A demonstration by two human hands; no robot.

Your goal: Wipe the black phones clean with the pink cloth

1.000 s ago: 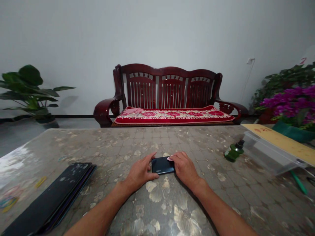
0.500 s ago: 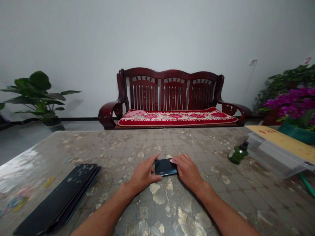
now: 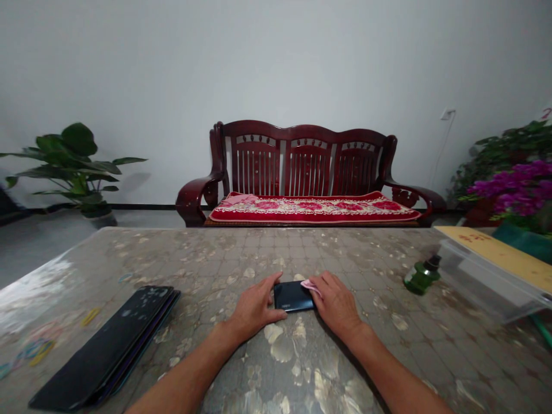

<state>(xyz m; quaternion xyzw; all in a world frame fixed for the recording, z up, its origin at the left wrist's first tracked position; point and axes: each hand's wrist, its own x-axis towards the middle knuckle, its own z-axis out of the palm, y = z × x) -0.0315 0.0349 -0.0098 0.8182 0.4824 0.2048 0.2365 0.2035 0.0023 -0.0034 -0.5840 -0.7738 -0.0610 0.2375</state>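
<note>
Phone wipe-down
left hand pinches its 9 o'clock end; right hand presses pink cloth down at 3 o'clock; light strokes imo

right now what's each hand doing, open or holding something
Left hand: closed on the dark phone at its left end, flat on the table.
Right hand: closed on a pink cloth, pressed on the phone's right end.

Head camera faces forward, down across table
</note>
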